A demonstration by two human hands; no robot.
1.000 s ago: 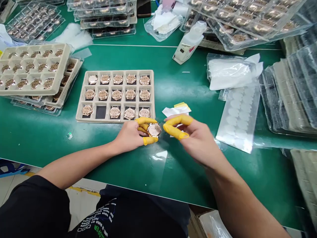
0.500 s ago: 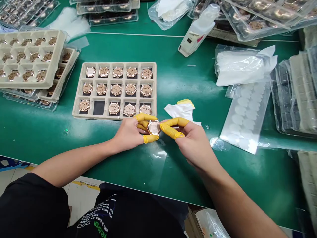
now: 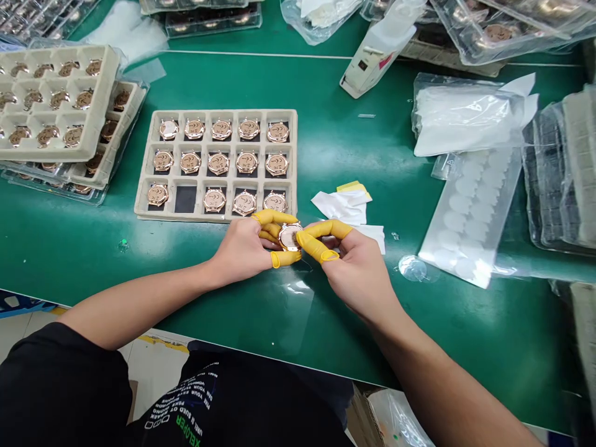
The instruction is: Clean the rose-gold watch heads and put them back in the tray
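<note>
My left hand (image 3: 254, 245), with yellow covers on its fingers, holds a rose-gold watch case (image 3: 289, 237) between thumb and fingers. From the right, my right hand (image 3: 342, 248), also in yellow finger covers, has its thumb and forefinger pressed together at the case's right edge; whether they pinch anything thin is hidden. Just beyond the hands lies a beige tray (image 3: 138, 208) of similar watch cases, back sides up, each in a compartment. One compartment (image 3: 185, 200) in its front row shows only a dark bottom.
Stacked trays (image 3: 100, 139) stand at the left. White cloths (image 3: 344, 207) lie right of the tray. Farther right are a sheet of round stickers (image 3: 470, 217), a bag of white wipes (image 3: 465, 121) and stacked clear trays (image 3: 568, 180). A white bottle (image 3: 379, 53) stands behind.
My right thumb and forefinger have shifted slightly left, farther over the watch case. The view has moved a little; my left hand still holds the case.
</note>
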